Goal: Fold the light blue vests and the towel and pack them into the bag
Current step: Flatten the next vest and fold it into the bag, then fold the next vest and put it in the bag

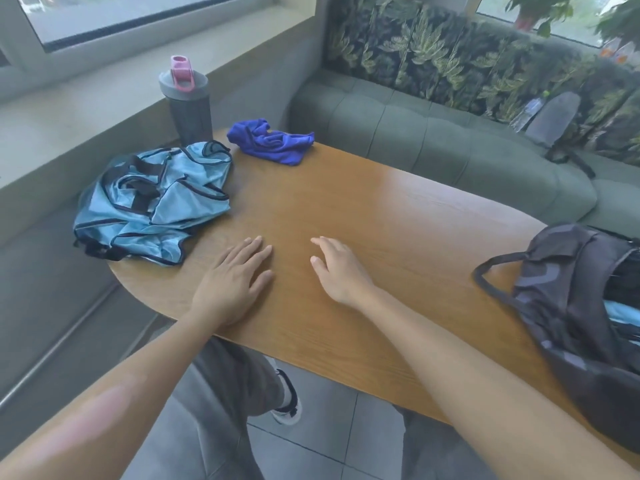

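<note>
Both hands lie flat on the wooden counter [381, 209], left hand [232, 282] and right hand [337, 270] with fingers straight, holding nothing. The crumpled light blue vests [152, 202] sit at ten o'clock, the blue towel [272, 142] at twelve, the dark bag [581, 306] at three.

No text, label, brand, number or sign is showing legibly anywhere in the view. The bottle [188, 102] at the table's [363, 237] far left corner and the bag [575, 306] at its right edge are showing no readable markings.
</note>
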The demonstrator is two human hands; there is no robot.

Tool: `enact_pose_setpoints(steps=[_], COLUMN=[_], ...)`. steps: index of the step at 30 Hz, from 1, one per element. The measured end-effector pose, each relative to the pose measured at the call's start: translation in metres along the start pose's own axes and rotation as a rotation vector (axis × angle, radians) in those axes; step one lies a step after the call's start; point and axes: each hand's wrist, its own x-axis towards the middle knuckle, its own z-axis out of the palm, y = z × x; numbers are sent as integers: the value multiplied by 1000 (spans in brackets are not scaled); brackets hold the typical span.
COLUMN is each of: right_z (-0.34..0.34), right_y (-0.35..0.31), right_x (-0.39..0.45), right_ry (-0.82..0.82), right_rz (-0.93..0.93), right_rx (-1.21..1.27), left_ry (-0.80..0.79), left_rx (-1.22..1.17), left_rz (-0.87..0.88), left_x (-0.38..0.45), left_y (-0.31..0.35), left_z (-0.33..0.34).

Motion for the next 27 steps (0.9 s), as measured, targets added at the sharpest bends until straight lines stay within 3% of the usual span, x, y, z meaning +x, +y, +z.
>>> enact_pose_setpoints(steps=[7,15,20,27], right_z=[21,44,52,31], right_y=[-53,-99,-109,-56], right_x=[91,158,173,165], right_ry=[39,-86,-48,122], right_rz=[-114,-146,-251,-126], right_rx=[220,436,172,45], left_ry=[127,238,232,225], left_rx=[-58,-18,-13,2], left_rz=[-134,-191,-198,-198], left_x=[0,-1,0,0], left_y=[-4,-1,-2,-4], left_z=[7,10,10,9])
